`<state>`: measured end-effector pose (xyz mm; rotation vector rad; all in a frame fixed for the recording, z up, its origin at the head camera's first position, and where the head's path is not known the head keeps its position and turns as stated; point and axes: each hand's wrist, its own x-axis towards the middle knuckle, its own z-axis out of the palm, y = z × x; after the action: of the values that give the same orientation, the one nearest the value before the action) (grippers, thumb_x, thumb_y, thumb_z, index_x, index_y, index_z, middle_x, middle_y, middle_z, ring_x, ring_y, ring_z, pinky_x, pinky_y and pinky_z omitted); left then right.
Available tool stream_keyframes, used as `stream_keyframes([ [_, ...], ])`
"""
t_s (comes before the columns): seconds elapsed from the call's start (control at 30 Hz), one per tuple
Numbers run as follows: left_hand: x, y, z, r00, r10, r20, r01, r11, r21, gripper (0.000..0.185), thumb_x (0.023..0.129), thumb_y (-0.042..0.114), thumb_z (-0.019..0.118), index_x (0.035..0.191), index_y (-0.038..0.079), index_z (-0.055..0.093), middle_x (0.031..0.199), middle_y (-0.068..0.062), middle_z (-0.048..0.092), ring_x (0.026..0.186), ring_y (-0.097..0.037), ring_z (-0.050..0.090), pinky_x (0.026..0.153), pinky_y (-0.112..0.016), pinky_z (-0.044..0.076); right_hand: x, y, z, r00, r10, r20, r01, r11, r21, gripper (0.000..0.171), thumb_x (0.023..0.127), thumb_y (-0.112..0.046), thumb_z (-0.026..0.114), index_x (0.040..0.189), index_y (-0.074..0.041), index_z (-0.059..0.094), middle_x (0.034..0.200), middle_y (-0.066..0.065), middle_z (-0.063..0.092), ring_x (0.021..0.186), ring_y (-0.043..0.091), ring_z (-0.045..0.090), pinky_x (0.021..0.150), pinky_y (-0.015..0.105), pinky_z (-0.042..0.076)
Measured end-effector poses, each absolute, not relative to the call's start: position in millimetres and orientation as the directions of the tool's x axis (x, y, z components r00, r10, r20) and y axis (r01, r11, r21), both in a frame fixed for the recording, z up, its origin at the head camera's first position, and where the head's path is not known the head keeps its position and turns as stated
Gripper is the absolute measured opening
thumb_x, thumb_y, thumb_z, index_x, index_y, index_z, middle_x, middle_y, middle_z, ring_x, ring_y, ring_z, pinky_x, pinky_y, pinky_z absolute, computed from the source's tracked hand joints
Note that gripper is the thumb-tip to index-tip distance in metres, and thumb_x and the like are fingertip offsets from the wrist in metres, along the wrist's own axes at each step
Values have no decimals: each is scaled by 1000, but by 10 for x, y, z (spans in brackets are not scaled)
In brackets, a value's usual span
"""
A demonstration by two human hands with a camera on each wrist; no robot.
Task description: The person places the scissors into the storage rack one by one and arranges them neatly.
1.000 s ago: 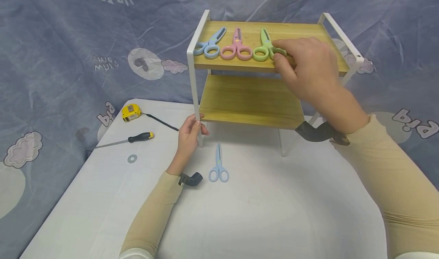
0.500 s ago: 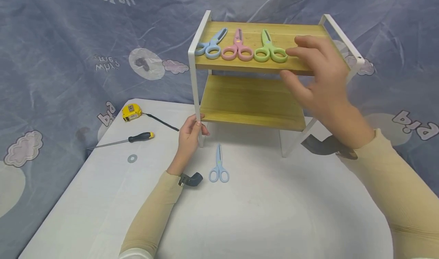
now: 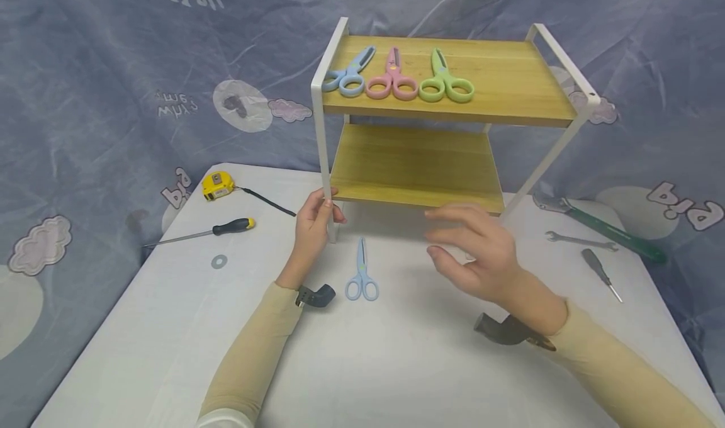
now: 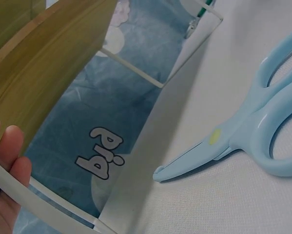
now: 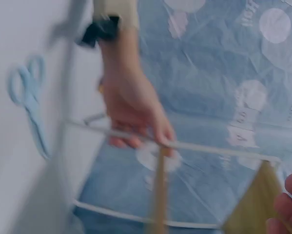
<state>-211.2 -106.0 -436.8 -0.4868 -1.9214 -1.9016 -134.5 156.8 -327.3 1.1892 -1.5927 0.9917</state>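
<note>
A two-tier wooden shelf with a white frame point(image 3: 320, 138) stands on the white table point(image 3: 396, 365). On its top board lie blue scissors point(image 3: 347, 74), pink scissors point(image 3: 391, 78) and green scissors point(image 3: 445, 83) side by side. My left hand point(image 3: 314, 223) grips the frame's front left leg point(image 4: 19, 192). A second pair of blue scissors point(image 3: 361, 275) point(image 4: 248, 141) lies on the table just right of that hand. My right hand point(image 3: 472, 252) hovers over the table in front of the lower board, fingers loose, holding nothing.
A yellow tape measure point(image 3: 217, 185), a black-handled screwdriver point(image 3: 218, 229) and a washer point(image 3: 218, 262) lie at the left. At the right lie a green-handled wrench point(image 3: 600, 228), a spanner point(image 3: 580, 242) and a small screwdriver point(image 3: 601, 274). Blue printed cloth hangs behind.
My right hand let go of the green scissors on the top board and dropped down and left to the table in front of the shelf. The left hand has not moved.
</note>
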Motion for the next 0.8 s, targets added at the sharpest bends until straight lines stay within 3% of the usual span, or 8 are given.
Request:
stream_keyframes([
  [0.17, -2124, -1073, -4383, -864, -23, 503, 503, 16, 864, 28, 107, 4, 42, 127, -10, 56, 74, -28, 61, 68, -3, 65, 73, -36, 61, -1269, 1578, -3680, -248, -374, 894, -957, 236, -167, 31, 102, -26, 61, 86, -3, 76, 95, 20, 73, 86, 31, 68, 97, 20, 52],
  [0.33, -2119, -1081, -4380, -864, -23, 503, 502, 15, 865, 27, 107, 3, 42, 127, -10, 56, 74, -29, 60, 68, -4, 64, 73, -34, 61, -1217, 1553, -4004, -397, -437, 807, -913, 281, -297, 31, 104, -29, 57, 95, -5, 75, 103, 15, 72, 96, 29, 67, 103, 14, 47],
  [0.47, -2118, -1080, -4372, -865, -24, 501, 501, 9, 866, 27, 107, 3, 43, 126, -10, 56, 73, -26, 61, 68, -5, 65, 73, -34, 61, -1214, 1524, -4206, -517, -463, 720, -855, 328, -402, 12, 93, -13, 70, 101, -5, 75, 109, 15, 71, 104, 31, 67, 105, 13, 45],
  [0.6, -2113, -1071, -4361, -864, -19, 502, 502, 8, 865, 27, 107, 3, 43, 127, -10, 56, 73, -26, 61, 68, -6, 65, 74, -33, 61, -1207, 1469, -4341, -674, -480, 562, -739, 424, -524, 27, 80, -3, 77, 107, -5, 74, 116, 13, 71, 112, 32, 67, 102, 29, 53],
  [0.7, -2109, -1070, -4359, -864, -16, 503, 502, 20, 864, 28, 107, 4, 42, 128, -9, 56, 74, -27, 61, 69, -4, 65, 74, -32, 61, -1190, 1411, -4417, -761, -509, 403, -641, 491, -590, 31, 83, -9, 79, 114, -7, 74, 124, 14, 69, 119, 32, 65, 102, 46, 53],
  [0.8, -2112, -1075, -4361, -863, -16, 505, 504, 29, 863, 29, 107, 5, 42, 128, -9, 55, 74, -26, 62, 69, -3, 65, 75, -33, 61, -1171, 1348, -4497, -790, -544, 283, -582, 519, -626, 36, 85, -15, 79, 120, -9, 72, 131, 16, 66, 125, 34, 62, 107, 52, 50],
])
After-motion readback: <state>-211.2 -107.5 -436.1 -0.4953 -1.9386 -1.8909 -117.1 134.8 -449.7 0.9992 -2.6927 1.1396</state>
